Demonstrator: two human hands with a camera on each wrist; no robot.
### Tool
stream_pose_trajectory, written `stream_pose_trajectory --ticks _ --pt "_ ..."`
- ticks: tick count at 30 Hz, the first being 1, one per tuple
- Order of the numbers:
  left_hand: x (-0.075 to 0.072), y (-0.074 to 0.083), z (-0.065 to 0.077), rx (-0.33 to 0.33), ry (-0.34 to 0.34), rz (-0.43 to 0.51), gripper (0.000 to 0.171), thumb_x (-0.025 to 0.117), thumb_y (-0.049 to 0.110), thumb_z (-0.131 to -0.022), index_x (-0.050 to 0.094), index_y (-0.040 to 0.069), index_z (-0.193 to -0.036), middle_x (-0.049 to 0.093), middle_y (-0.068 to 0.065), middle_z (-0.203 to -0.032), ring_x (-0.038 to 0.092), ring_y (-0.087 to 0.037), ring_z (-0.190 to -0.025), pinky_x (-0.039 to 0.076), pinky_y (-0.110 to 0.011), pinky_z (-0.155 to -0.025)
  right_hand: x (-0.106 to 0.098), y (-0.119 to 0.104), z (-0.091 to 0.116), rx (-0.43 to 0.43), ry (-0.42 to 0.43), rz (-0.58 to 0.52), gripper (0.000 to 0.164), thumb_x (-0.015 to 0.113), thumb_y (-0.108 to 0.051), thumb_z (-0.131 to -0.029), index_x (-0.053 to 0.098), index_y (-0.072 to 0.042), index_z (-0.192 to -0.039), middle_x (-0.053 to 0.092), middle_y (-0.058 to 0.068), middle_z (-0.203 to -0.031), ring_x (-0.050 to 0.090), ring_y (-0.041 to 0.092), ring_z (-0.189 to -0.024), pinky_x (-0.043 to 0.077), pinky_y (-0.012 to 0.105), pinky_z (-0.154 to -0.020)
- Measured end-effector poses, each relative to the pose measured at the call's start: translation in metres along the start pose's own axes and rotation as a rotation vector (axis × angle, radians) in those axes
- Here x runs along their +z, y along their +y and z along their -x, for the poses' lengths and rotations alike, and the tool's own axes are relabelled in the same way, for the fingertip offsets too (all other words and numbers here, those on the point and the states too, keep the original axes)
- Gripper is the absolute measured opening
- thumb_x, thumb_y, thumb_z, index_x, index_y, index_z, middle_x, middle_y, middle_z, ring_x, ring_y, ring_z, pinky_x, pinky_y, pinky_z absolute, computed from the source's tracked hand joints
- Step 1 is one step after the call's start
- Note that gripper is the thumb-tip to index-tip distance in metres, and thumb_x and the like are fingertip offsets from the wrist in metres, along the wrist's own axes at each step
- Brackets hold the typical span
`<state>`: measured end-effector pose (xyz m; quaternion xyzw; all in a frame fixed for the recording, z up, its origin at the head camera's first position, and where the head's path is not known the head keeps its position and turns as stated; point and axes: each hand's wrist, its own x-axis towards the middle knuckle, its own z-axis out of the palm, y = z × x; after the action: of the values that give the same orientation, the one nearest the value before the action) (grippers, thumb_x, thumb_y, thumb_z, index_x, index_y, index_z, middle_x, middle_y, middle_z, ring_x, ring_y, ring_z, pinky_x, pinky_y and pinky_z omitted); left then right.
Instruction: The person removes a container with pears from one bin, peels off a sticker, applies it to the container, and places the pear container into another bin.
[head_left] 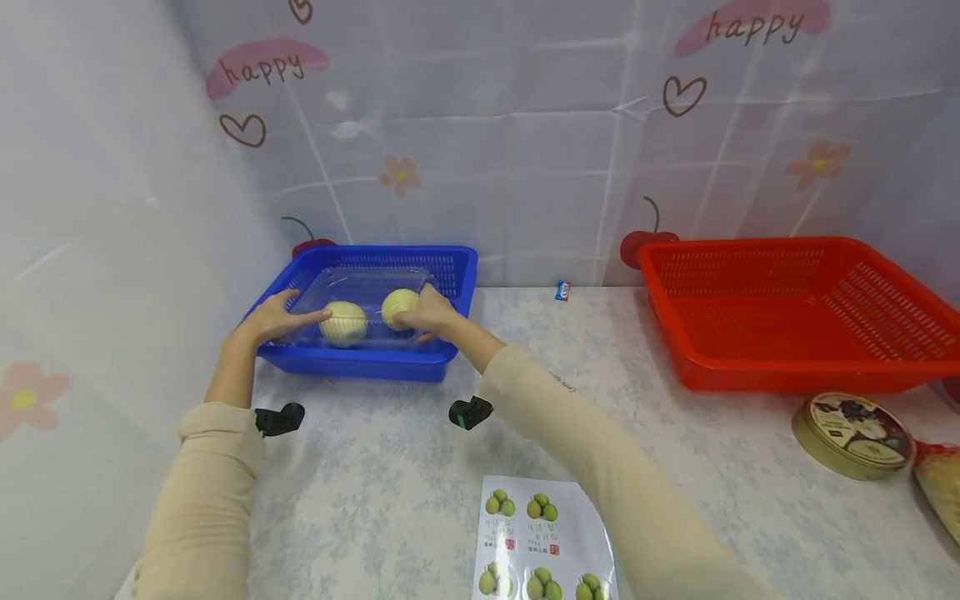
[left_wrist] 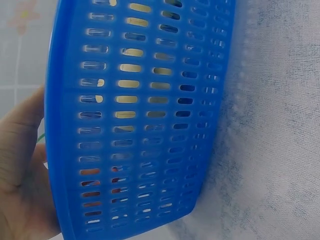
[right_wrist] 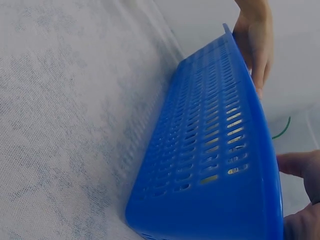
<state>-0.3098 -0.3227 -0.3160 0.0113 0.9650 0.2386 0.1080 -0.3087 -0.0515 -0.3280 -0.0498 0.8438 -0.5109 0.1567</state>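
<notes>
Plastic and clear, one box is pinched by the left hand, grip wide, and the right hand, grip narrower, at opposite ends in one blue basket, two pale balls showing through it.

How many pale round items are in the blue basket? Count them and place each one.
2: the left pale item by the left hand, the right pale item at the right hand, both in the blue basket. The hands may hide others.
</notes>
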Motion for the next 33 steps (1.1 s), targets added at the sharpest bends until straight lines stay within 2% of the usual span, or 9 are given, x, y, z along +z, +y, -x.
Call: stream_pose_trajectory --ticks 4,8,10,12,14,15,17,26,33 --pt "0.001 -0.001 -0.003 0.0 0.018 0.039 0.102 0.057 0.06 -0.084 0.011 -0.006 -0.148 0.029 -0.035 -0.139 0.044 -0.015 -0.052 0.044 -0.03 -0.051 0.002 -0.001 -0.004 0.03 0.041 -0.035 0.07 0.068 -0.017 -0.087 0.029 0.003 -0.141 0.047 0.02 -0.129 0.063 0.032 -0.092 0.056 0.04 -0.075" --pt "0.002 0.0 -0.001 0.004 0.028 0.065 0.103 0.059 0.059 -0.084 0.011 -0.005 -0.148 0.033 -0.034 -0.136 0.042 -0.015 -0.051 0.045 -0.035 -0.054 0.004 -0.002 -0.007 0.071 0.069 -0.072 0.059 0.07 -0.012 -0.084 0.038 0.004 -0.132 0.05 0.02 -0.122 0.061 0.031 -0.097 0.056 0.038 -0.074" --pt "0.002 0.001 0.002 0.011 0.042 0.059 0.103 0.059 0.059 -0.084 0.01 -0.006 -0.147 0.029 -0.035 -0.14 0.053 -0.026 -0.068 0.05 -0.043 -0.067 0.003 -0.002 -0.006 0.08 0.079 -0.088 0.061 0.071 -0.01 -0.083 0.038 0.004 -0.133 0.049 0.019 -0.124 0.059 0.031 -0.102 0.056 0.037 -0.073" --pt "0.002 0.002 0.005 0.024 0.064 0.052 0.103 0.058 0.058 -0.084 0.01 -0.007 -0.147 0.023 -0.036 -0.144 0.054 -0.041 -0.097 0.046 -0.054 -0.085 0.003 -0.002 -0.005 0.075 0.087 -0.104 0.066 0.072 -0.009 -0.082 0.036 0.004 -0.136 0.047 0.019 -0.129 0.057 0.031 -0.108 0.056 0.036 -0.072" --pt "0.001 0.003 0.008 0.041 0.098 0.041 0.102 0.058 0.058 -0.084 0.011 -0.007 -0.147 0.017 -0.036 -0.147 0.036 -0.051 -0.123 0.035 -0.061 -0.097 0.002 -0.002 -0.002 0.06 0.096 -0.127 0.072 0.073 -0.009 -0.081 0.033 0.003 -0.14 0.043 0.018 -0.137 0.053 0.03 -0.115 0.057 0.034 -0.071" --pt "0.001 0.004 0.009 0.051 0.114 0.041 0.101 0.058 0.057 -0.085 0.011 -0.008 -0.147 0.016 -0.036 -0.147 0.025 -0.052 -0.13 0.029 -0.064 -0.101 0.002 -0.002 -0.001 0.051 0.096 -0.141 0.075 0.072 -0.009 -0.081 0.031 0.002 -0.142 0.04 0.017 -0.141 0.051 0.03 -0.118 0.056 0.034 -0.071" --pt "0.0 0.006 0.012 0.065 0.148 0.047 0.101 0.059 0.056 -0.084 0.013 -0.008 -0.147 0.016 -0.036 -0.147 0.02 -0.053 -0.133 0.025 -0.065 -0.102 0.0 -0.003 0.002 0.033 0.092 -0.161 0.077 0.072 -0.01 -0.082 0.028 0.0 -0.145 0.036 0.016 -0.145 0.048 0.03 -0.122 0.056 0.033 -0.073" --pt "-0.007 0.015 0.026 0.107 0.246 0.105 0.096 0.06 0.054 -0.085 0.015 -0.004 -0.147 0.041 -0.038 -0.13 0.045 -0.046 -0.114 0.04 -0.059 -0.091 -0.009 -0.013 0.016 -0.002 0.074 -0.155 0.075 0.07 -0.015 -0.085 0.029 -0.002 -0.146 0.035 0.015 -0.147 0.054 0.03 -0.116 0.054 0.033 -0.079" --pt "-0.011 0.019 0.035 0.134 0.316 0.128 0.091 0.062 0.052 -0.085 0.022 -0.001 -0.147 0.046 -0.035 -0.124 0.048 -0.044 -0.108 0.043 -0.056 -0.083 -0.022 -0.015 0.026 -0.08 0.049 -0.122 0.075 0.069 -0.019 -0.086 0.028 -0.004 -0.147 0.037 0.016 -0.145 0.064 0.029 -0.097 0.053 0.034 -0.083"
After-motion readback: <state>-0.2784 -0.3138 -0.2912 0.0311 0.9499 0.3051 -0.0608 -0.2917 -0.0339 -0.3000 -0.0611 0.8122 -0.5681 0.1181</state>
